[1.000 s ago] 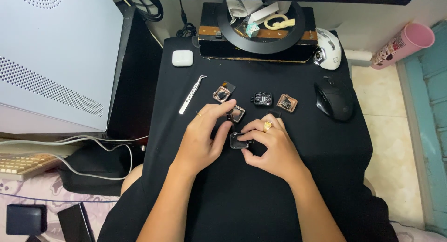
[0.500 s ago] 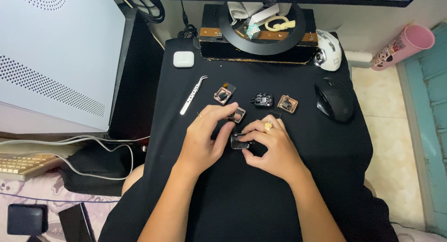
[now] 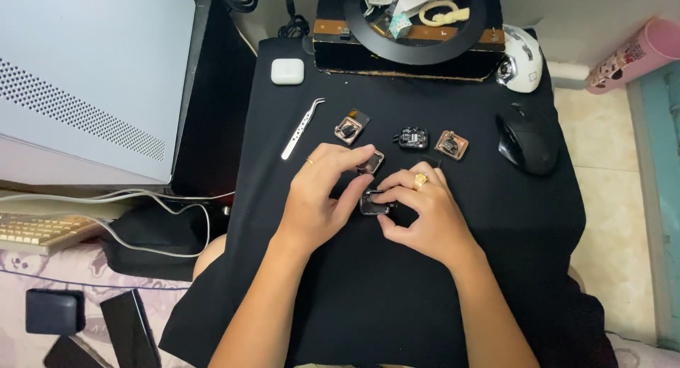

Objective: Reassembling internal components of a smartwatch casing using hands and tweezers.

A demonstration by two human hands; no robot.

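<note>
The small black square casing (image 3: 372, 202) sits pinched between my left hand (image 3: 322, 191) and my right hand (image 3: 421, 212), both closed on it. Three similar small parts (image 3: 413, 137) lie just beyond on the black cloth (image 3: 354, 297), with tweezers (image 3: 302, 127) to the left.

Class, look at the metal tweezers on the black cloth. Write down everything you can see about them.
The tweezers are slim, silver and shiny, apparently steel, with a bent, pointed tip at the far end and a wider back end nearer the person. They lie flat and slanted on the black cloth, left of the small square parts, below the white case. Nothing touches them; the left hand is close but apart.
</note>
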